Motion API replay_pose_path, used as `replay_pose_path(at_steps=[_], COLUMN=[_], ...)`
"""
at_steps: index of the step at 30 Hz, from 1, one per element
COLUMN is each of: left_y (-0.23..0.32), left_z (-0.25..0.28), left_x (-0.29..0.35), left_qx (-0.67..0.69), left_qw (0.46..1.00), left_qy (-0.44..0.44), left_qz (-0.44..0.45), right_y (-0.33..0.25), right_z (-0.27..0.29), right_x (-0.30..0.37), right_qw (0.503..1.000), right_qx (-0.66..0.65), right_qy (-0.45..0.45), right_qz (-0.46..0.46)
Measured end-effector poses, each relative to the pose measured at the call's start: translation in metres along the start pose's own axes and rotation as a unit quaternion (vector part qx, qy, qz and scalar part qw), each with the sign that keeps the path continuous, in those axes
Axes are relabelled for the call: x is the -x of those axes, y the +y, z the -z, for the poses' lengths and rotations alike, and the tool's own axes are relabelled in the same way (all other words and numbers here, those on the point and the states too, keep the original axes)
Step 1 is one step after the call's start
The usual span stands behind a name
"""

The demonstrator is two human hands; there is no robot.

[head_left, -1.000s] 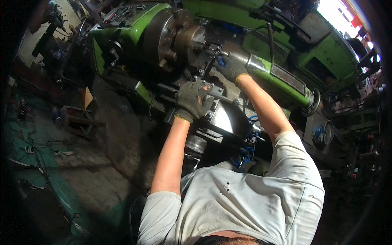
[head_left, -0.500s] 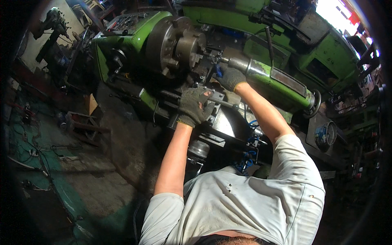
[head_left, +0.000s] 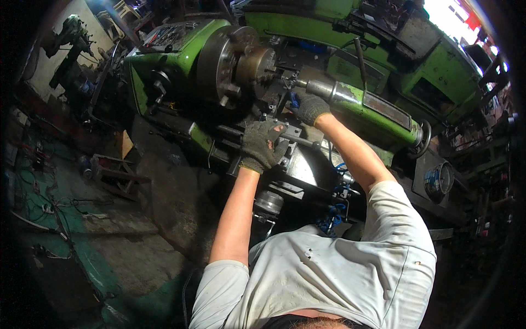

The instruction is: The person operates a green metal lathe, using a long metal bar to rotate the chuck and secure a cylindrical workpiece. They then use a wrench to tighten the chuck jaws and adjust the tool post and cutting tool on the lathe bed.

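I am at a green metal lathe. My left hand (head_left: pixel 263 146), in a dark worn glove with torn holes, is closed beside the tool post (head_left: pixel 291 131). Its fingertips are hidden, so what they grip cannot be made out. A lever with a round knob (head_left: pixel 316 146) runs right from the tool post. My right hand (head_left: pixel 313 108), gloved too, is closed around a small blue thing (head_left: pixel 295 99) below the tailstock's tip (head_left: pixel 301 83). To the left of that tip is the round steel chuck (head_left: pixel 256 67), in front of a larger disc (head_left: pixel 216 57).
The green tailstock (head_left: pixel 346 96) extends right to a handwheel (head_left: pixel 423 140). Small tools lie on the headstock top (head_left: pixel 170 34). A dial handwheel (head_left: pixel 268 203) and blue coiled hose (head_left: pixel 331 219) are close to my body. A round tin (head_left: pixel 437 181) stands at right; cables cross the floor (head_left: pixel 66 230).
The chuck and the disc behind it have turned, with their jaws at different angles. My hands stay almost in place; the whole view has shifted slightly.
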State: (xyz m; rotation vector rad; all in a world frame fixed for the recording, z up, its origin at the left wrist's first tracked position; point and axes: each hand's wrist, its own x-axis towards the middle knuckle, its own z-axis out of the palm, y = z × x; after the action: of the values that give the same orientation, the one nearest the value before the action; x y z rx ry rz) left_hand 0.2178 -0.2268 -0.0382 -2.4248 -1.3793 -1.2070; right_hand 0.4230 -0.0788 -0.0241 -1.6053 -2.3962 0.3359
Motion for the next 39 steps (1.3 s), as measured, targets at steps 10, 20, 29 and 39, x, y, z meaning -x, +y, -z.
replay_pose_path(at_steps=[10,20,29,39], left_y=[-0.002,0.0,0.002,-0.001], left_z=[-0.002,0.0,0.002,-0.002], left_x=[0.0,0.002,0.0,0.002], left_qx=[0.013,0.008,0.001,0.003], left_qw=[0.999,1.0,1.0,1.0], left_qy=[0.027,0.02,0.005,0.024], left_qz=[-0.013,-0.008,-0.004,-0.012], right_y=[-0.002,-0.005,-0.003,-0.007], right_z=[0.001,0.01,0.01,0.008], right_x=[0.002,0.007,0.007,0.012], right_qw=[1.0,0.999,0.999,1.0], right_qx=[-0.018,-0.025,-0.027,-0.021], right_qy=[-0.001,-0.021,-0.016,0.012], right_qz=[-0.007,-0.008,-0.024,0.003])
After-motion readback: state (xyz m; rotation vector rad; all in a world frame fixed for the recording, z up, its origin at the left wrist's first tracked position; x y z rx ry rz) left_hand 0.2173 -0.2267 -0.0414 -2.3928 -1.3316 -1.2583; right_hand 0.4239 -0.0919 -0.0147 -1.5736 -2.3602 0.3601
